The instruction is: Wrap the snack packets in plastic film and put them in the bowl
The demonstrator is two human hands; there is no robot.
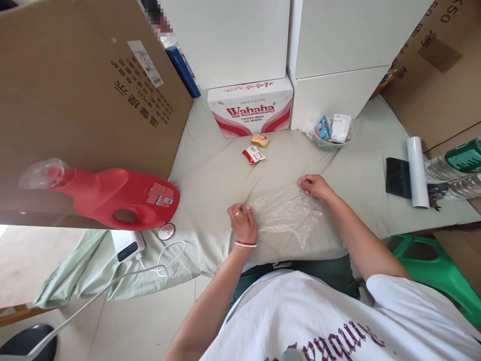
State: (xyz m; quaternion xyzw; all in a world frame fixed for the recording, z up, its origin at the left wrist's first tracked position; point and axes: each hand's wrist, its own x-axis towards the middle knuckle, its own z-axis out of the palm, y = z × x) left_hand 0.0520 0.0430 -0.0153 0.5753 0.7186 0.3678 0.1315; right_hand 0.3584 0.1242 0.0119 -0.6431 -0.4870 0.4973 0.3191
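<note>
A crumpled clear plastic bag (pixel 285 213) spreads across the cloth-covered table between my hands. My right hand (pixel 314 186) pinches its upper right edge between thumb and fingers. At the bag's left side is my left hand (pixel 242 221), its fingers curled at the plastic's edge; a ring and a beaded bracelet show on it. Beyond the hands lie a small red-and-white snack packet (pixel 254 155) and, just behind it, a wrapped yellow-orange snack (pixel 259 140).
A white-and-red Wahaha carton (pixel 251 110) stands against the white cabinet. To its right sits a clear bowl of packets (pixel 332 143). On the left are a red jug (pixel 124 198) and a power bank (pixel 128 245) with a cable. A white roll (pixel 418 172) and bottles (pixel 458 163) are at right.
</note>
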